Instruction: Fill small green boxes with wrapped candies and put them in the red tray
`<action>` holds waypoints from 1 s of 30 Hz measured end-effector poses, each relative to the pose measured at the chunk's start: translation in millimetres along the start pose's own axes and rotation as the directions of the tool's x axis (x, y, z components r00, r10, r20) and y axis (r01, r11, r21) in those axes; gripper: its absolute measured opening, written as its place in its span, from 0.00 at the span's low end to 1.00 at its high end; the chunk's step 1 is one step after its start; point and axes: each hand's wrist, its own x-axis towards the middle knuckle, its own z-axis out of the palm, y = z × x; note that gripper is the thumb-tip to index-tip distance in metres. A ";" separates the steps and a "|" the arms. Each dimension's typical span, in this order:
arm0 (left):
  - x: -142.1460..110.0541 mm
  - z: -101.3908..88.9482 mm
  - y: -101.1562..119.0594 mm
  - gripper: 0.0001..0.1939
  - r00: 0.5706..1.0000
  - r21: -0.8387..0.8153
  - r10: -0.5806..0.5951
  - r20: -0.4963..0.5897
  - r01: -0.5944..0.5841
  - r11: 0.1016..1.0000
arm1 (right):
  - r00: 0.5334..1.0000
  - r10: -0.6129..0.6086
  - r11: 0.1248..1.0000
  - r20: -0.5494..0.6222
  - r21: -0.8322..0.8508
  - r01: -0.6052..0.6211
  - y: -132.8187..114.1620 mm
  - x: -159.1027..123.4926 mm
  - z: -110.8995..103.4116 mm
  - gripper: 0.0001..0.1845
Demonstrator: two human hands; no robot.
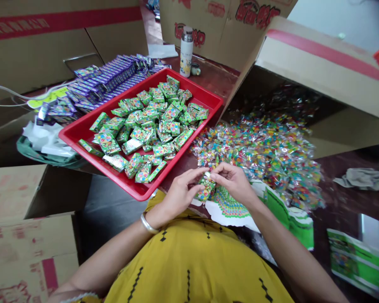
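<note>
A small green candy box (206, 188) with colourful round prints is held upright between both hands, close to my body. My left hand (185, 188), with a silver bangle at the wrist, grips its left side between thumb and fingers. At the top right corner of the box, my right hand (233, 180) pinches with thumb and forefinger. Fanned flat green cartons (230, 204) lie on white paper just under my right hand. A heap of clear candy packets (265, 155) spreads beyond it. To the left, a red tray (139, 193) holds many similar green boxes.
Rows of purple boxes (113, 78) sit behind the tray. A thermos bottle (186, 52) stands near the back. An open cardboard box (318, 54) tilts over the packets at right. A grey cloth (363, 178) and green printed packaging (356, 261) lie far right; cartons (28, 256) stand lower left.
</note>
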 end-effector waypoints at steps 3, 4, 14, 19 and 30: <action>0.4 -4.7 0.7 0.25 0.997 0.082 0.009 0.076 -0.016 0.997 | 0.983 0.128 0.992 0.128 -0.007 -0.129 -4.4 2.9 -4.3 0.13; 0.3 -6.1 1.4 0.25 0.995 0.117 0.015 0.099 -0.026 0.993 | 0.973 0.157 0.988 0.169 -0.036 -0.153 -6.1 2.9 -5.8 0.13; 1.5 -6.0 5.3 0.21 0.989 0.013 -0.028 0.142 0.026 1.000 | 0.986 0.023 0.943 0.167 -0.330 0.034 -12.3 -2.8 -9.9 0.15; 1.3 -2.0 -3.8 0.15 0.988 -0.175 -0.148 0.054 0.155 0.972 | 0.961 -0.249 0.793 0.118 -0.545 0.272 -9.8 -28.2 8.7 0.12; -0.3 -0.2 -23.3 0.18 0.928 -0.368 -0.370 -0.042 0.330 0.869 | 0.931 -0.325 0.342 0.163 -0.898 0.277 33.9 67.4 -27.5 0.10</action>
